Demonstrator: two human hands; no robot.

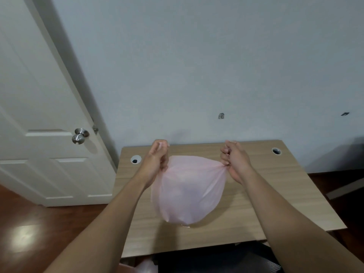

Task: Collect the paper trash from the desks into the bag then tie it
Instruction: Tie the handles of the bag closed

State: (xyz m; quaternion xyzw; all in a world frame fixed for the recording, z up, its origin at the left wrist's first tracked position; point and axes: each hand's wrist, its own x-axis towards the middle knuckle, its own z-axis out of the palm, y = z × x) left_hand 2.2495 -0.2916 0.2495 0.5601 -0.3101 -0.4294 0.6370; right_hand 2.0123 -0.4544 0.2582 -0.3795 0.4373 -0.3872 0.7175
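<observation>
A pale pink plastic bag [189, 190] hangs bulging above the wooden desk [275, 198], stretched between my two hands. My left hand [157, 160] is closed on the bag's upper left corner. My right hand [234, 160] pinches the gathered upper right corner, where the plastic bunches into a point. The bag's contents are hidden behind the cloudy plastic. No loose paper shows on the desk top.
The desk stands against a pale wall and has a round cable hole at the back left [136, 159] and one at the back right [276, 151]. A white door [39, 115] with a metal knob [79, 135] is at the left. A dark chair [216, 259] sits under the near edge.
</observation>
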